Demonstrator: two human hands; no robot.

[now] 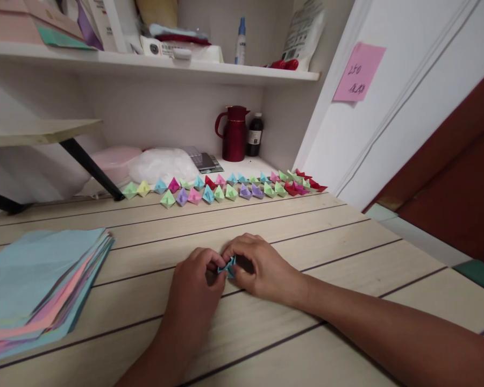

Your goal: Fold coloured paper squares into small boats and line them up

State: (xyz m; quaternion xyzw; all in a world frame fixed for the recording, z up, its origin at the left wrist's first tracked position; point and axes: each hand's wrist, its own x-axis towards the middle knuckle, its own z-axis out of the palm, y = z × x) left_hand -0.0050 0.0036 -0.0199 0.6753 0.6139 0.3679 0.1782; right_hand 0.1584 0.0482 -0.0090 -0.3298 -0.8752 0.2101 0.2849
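Observation:
My left hand [196, 282] and my right hand [262, 269] meet on the wooden table [347, 252], fingers pinched together round a small blue folded paper piece [227, 266]. Most of that piece is hidden by my fingers. Beyond my hands, two rows of several folded paper boats [221, 188] in green, blue, pink, purple and red line the back of the table. A stack of coloured paper sheets [40, 285], light blue on top, lies at the left.
A dark red jug [234, 134] and a dark bottle [255, 135] stand in the alcove behind the boats, beside a white plastic bag [163, 165]. A shelf [165, 67] above carries boxes and a spray bottle. A pink note [358, 72] sticks to the white door at right.

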